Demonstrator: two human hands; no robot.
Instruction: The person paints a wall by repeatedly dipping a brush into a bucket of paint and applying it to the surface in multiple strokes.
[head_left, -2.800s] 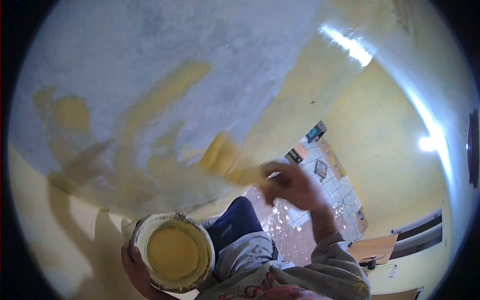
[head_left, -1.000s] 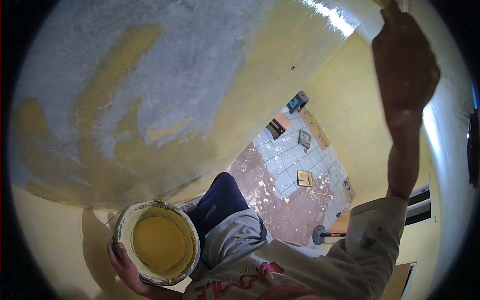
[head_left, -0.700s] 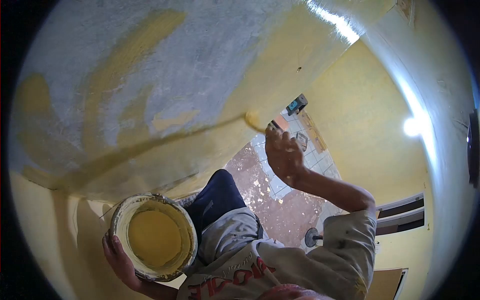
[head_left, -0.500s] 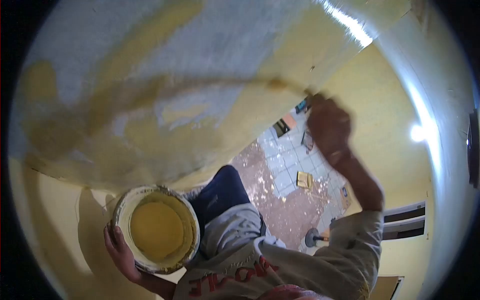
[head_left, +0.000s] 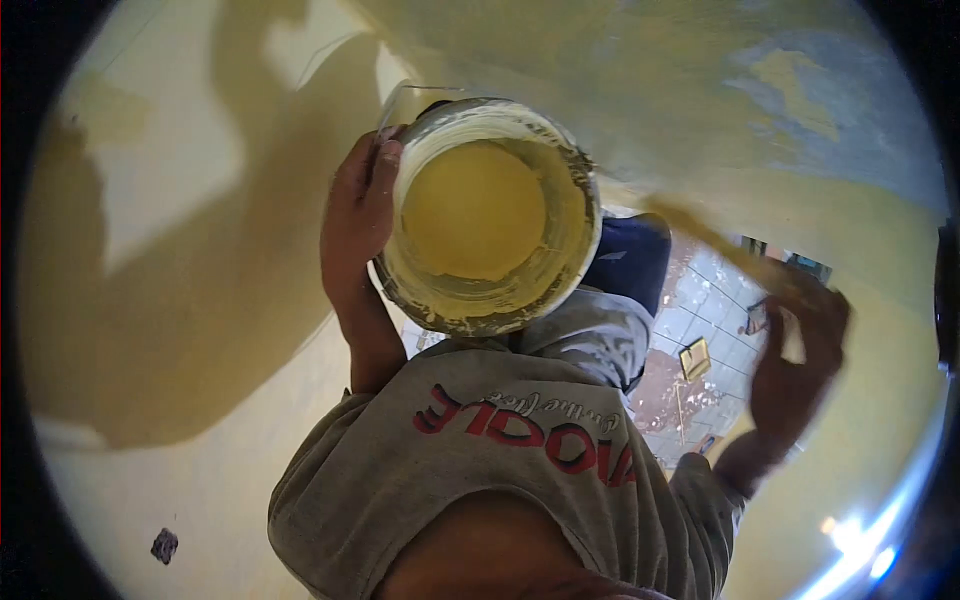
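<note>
Closest to me is the person's grey sweatshirt (head_left: 500, 470). It has a red block-letter word across the chest, upside down from here and creased, so I can't read it for certain. A thin line of script beside it is too small to make out. Just beyond, the left hand (head_left: 358, 225) is clamped on the near rim of a paint-crusted bucket (head_left: 588, 235), held up against the chest. Nothing supports the bucket but that grip. The yellow paint (head_left: 472, 210) in it sits well below the rim, and I see no label on the bucket. Off to the other side, well apart from the bucket, the right hand (head_left: 795, 365) is blurred. Its fingers seem closed on the handle of a brush (head_left: 720, 245), which slants up toward the wall (head_left: 200, 250) and is smeared yellow. As I judge it, the wall is mostly covered. Broad yellow runs along its left and lower parts, while a grey patch (head_left: 850, 130) toward the upper right corner has only streaks on it and looks to be what is left. Far below lies the tiled floor (head_left: 700, 310), spattered and littered.
</note>
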